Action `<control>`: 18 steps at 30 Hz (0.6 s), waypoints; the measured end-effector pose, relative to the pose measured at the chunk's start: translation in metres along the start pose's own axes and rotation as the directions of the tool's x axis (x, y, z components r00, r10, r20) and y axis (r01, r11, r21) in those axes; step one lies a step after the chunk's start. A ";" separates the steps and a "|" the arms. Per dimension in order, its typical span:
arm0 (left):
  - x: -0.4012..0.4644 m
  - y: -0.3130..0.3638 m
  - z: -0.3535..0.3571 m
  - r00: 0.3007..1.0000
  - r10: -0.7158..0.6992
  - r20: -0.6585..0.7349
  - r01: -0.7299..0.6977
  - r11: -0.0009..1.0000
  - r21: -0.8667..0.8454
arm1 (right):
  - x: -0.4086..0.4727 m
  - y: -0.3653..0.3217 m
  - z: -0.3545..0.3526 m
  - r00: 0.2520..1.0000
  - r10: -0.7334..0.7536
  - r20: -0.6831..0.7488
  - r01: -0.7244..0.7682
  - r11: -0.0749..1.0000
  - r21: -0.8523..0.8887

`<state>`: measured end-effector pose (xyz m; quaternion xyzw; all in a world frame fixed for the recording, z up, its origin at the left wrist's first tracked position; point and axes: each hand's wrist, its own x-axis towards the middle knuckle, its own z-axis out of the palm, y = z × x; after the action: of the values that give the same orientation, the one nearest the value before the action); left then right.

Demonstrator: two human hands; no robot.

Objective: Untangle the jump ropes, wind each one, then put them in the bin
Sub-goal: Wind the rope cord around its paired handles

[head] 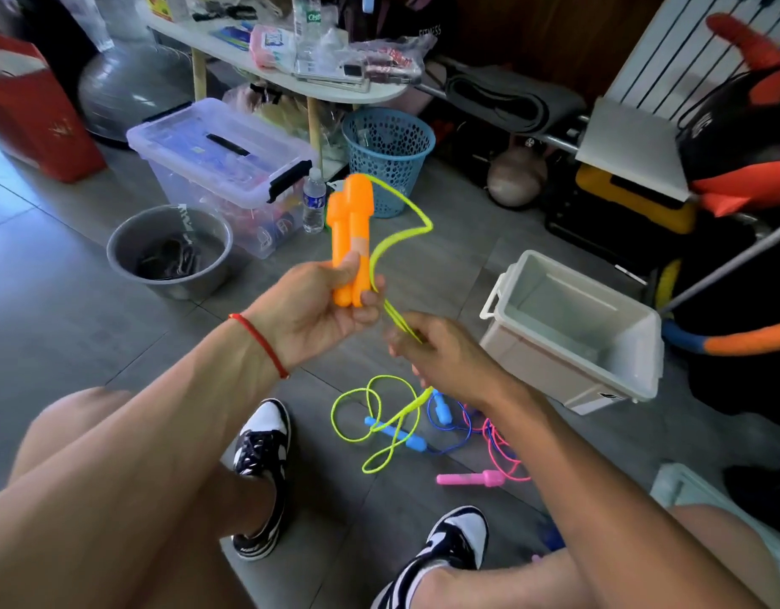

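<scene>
My left hand (pixel 331 301) grips both orange handles (pixel 350 230) of the yellow-green jump rope upright, side by side. Its cord (pixel 405 213) loops off the handle tops and runs down past my left fingers into my right hand (pixel 445 358), which pinches the doubled cord just below. The remaining yellow-green cord (pixel 370 415) lies in loose loops on the floor under my hands. A blue rope with blue handles (pixel 416 441) and a pink rope with a pink handle (pixel 471 479) lie tangled beside it. The open white bin (pixel 634 340) stands on the floor at right.
A grey metal bowl (pixel 115 239) with dark items, a lidded clear storage box (pixel 221 164), a water bottle (pixel 314 200) and a blue mesh basket (pixel 388 156) stand ahead. A cluttered low table (pixel 379 96) is behind them. My knees and black-and-white shoes (pixel 260 454) fill the foreground.
</scene>
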<state>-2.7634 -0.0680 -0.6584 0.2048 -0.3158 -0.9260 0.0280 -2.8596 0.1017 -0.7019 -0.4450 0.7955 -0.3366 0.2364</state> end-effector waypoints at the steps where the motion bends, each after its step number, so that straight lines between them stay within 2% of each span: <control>1: 0.001 0.007 -0.001 0.997 0.077 -0.019 -0.077 0.997 -0.005 | -0.001 0.007 0.003 0.998 0.050 0.032 -0.050 0.999 0.010; 4: -0.001 0.044 -0.012 0.941 0.314 -0.124 -0.329 0.936 -0.123 | -0.012 0.043 0.008 0.952 0.246 0.180 -0.235 0.968 -0.083; 7: -0.005 0.067 -0.031 0.871 0.399 -0.288 -0.445 0.888 -0.116 | -0.030 0.087 0.008 0.830 0.448 0.331 -0.310 0.865 -0.394; 8: -0.004 0.066 -0.035 0.862 0.393 -0.321 -0.439 0.895 -0.082 | -0.031 0.098 0.004 0.823 0.475 0.311 -0.279 0.815 -0.507; 10: 0.000 0.056 -0.039 0.853 0.373 -0.364 -0.386 0.922 0.039 | -0.022 0.106 -0.009 0.881 0.444 0.163 -0.249 0.728 -0.639; 11: 0.001 0.049 -0.038 0.850 0.369 -0.377 -0.353 0.929 0.113 | -0.014 0.098 -0.020 0.915 0.401 0.046 -0.294 0.740 -0.605; 13: 0.004 0.038 -0.034 0.846 0.363 -0.390 -0.290 0.928 0.234 | 0.007 0.070 -0.047 0.937 0.280 -0.207 -0.339 0.870 -0.358; 15: 0.004 0.030 -0.031 0.860 0.331 -0.389 -0.228 0.930 0.288 | 0.030 0.032 -0.078 0.902 0.163 -0.399 -0.222 0.969 -0.107; 18: 0.003 0.024 -0.029 0.904 0.256 -0.343 -0.148 0.939 0.310 | 0.058 -0.015 -0.123 0.822 0.067 -0.566 -0.063 0.998 0.027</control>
<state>-2.7567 -0.1045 -0.6658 0.3474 -0.4503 -0.8076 0.1561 -2.9630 0.0857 -0.6141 -0.2970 0.8433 -0.4479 0.0025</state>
